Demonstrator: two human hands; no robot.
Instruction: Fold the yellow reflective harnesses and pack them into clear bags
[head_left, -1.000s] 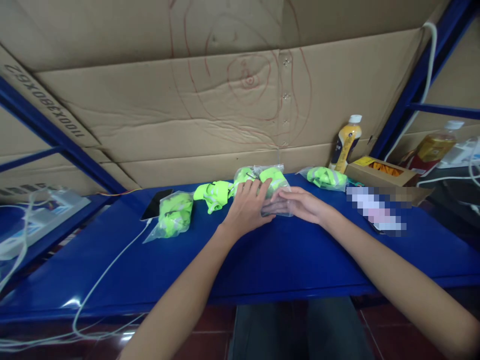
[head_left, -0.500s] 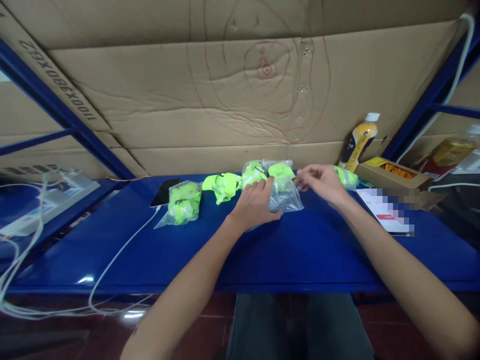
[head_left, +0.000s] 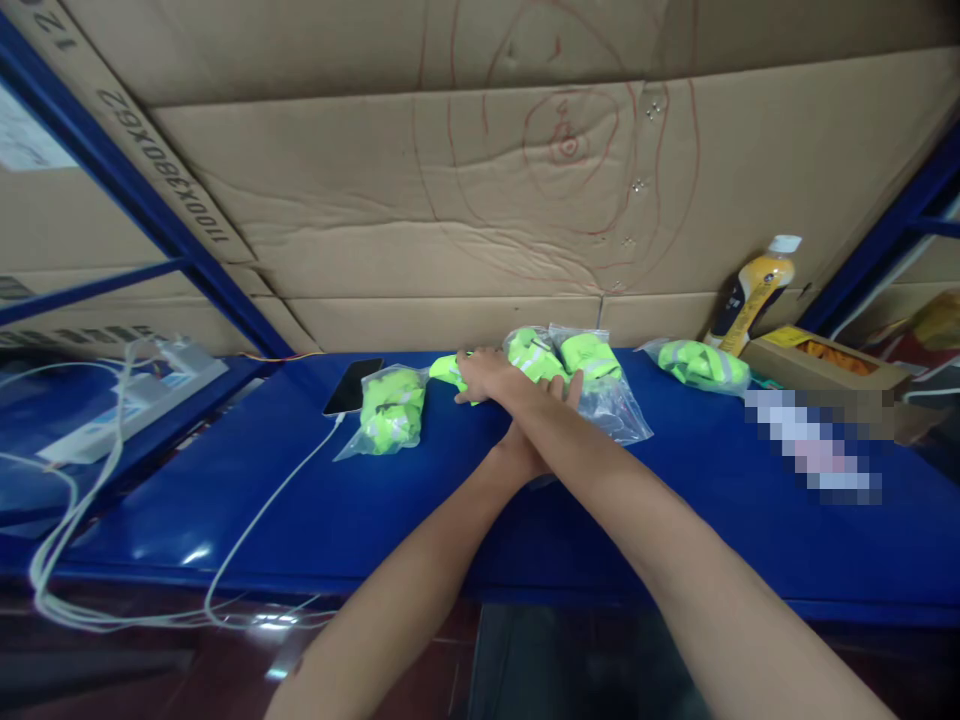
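My right hand [head_left: 481, 376] reaches across to the left over my left forearm and closes on a loose neon-yellow bundle [head_left: 445, 370]. Behind and beneath my right wrist, my left hand [head_left: 551, 405] is partly hidden, its fingers on a clear plastic bag [head_left: 619, 410]; whether they grip it is not visible. Two neon-yellow bundles, one [head_left: 531, 352] left of the other [head_left: 589, 357], lie at the bag's far side. A bagged neon bundle [head_left: 391, 410] lies to the left, and another [head_left: 697, 366] to the right.
A black phone [head_left: 354, 386] with a white cable lies at the left. A power strip [head_left: 127, 405] stands farther left. At the right are a yellow bottle [head_left: 752, 295], an open cardboard box [head_left: 885, 378] and a blurred-out flat device [head_left: 810, 445]. Cardboard stands behind the blue shelf [head_left: 300, 530].
My right hand has moved left from the right side of the bag, crossing over my left arm to the loose neon bundle. The view has shifted slightly, moving the scene to the right.
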